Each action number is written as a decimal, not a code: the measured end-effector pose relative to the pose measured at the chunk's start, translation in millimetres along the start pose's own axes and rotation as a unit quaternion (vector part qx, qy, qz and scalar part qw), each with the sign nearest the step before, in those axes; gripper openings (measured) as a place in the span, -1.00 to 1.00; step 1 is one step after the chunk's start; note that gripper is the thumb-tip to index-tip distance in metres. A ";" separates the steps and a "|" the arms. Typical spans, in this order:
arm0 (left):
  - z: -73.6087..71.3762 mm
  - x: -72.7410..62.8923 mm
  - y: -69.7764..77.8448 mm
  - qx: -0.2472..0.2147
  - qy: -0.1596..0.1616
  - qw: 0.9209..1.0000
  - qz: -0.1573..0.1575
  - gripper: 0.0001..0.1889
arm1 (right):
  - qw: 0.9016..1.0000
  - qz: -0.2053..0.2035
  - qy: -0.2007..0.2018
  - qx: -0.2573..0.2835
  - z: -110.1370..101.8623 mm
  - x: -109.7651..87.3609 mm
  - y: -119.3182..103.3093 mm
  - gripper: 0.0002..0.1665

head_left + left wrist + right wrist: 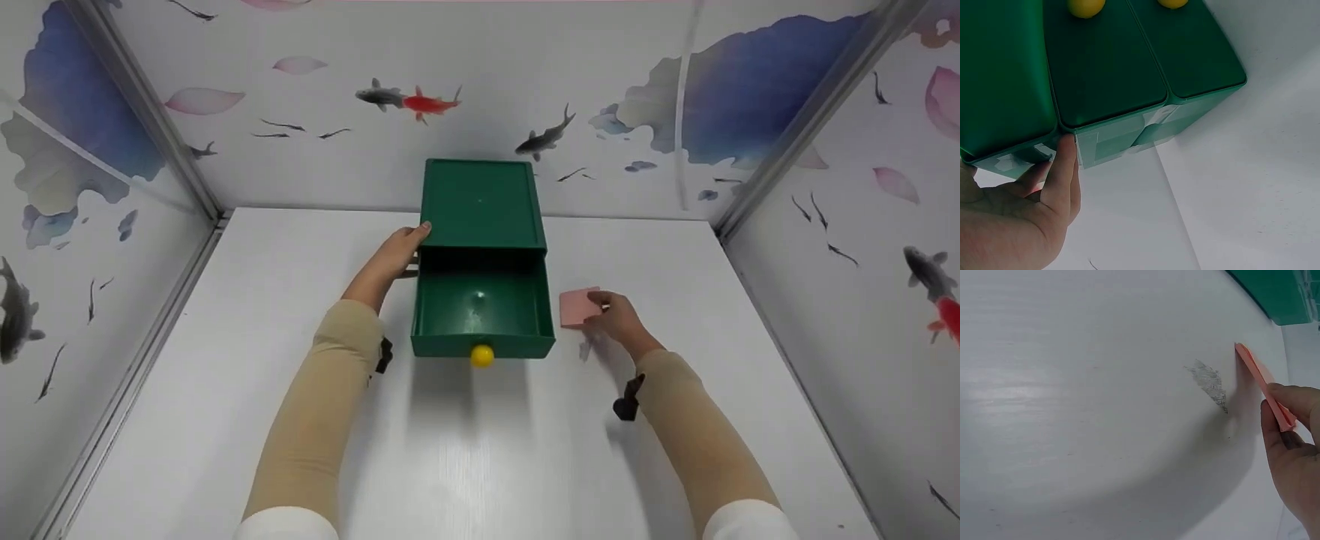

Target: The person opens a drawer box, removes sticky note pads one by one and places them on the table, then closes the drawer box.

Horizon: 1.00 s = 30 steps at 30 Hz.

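Looks to me like a little work booth, kind of a lab-style cubicle, though honestly I can't tell what building it's in. There's a back wall (495, 45), a left wall (30, 420) and a right wall (847, 322) around a plain white bench (465, 487), with silver metal posts (139, 90) up the corners, so it reads as panels on a frame. Fun part is the print: red fish (427, 103), pink petals (204, 100), big blue leafy shapes (765, 90), plus dark fish (544, 140) on all three sides. Black gadgets (628, 401) by both tan sleeves (315, 412) feel pretty lab-ish too.
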<state>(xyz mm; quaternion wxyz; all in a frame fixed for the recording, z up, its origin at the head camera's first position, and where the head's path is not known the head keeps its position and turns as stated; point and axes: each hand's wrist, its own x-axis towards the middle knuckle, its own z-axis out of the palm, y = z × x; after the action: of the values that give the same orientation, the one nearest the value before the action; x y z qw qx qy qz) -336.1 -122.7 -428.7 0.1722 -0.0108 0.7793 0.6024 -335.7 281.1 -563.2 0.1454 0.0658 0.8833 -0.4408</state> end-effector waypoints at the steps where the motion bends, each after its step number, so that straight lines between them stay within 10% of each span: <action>1: 0.1 0.3 0.1 0.000 0.000 1.000 0.001 -0.23 | 1.000 0.002 0.000 -0.009 -0.1 0.9 0.4 -0.29; 21: -1.0 0.1 -1.8 0.000 0.003 1.000 0.005 -0.23 | 0.998 -0.001 0.011 -0.069 2.1 5.1 10.4 -0.33; 30: -1.1 0.1 -0.7 -0.011 -0.003 1.000 -0.001 -0.22 | 0.991 -0.080 0.026 -0.108 1.3 -14.2 1.0 -0.39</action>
<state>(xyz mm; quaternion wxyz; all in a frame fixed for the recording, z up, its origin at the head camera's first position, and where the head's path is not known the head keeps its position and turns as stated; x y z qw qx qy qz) -336.4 -123.9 -429.1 0.1752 -0.0110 0.7723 0.6105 -321.7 280.9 -560.2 0.0932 -0.0094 0.9316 -0.3513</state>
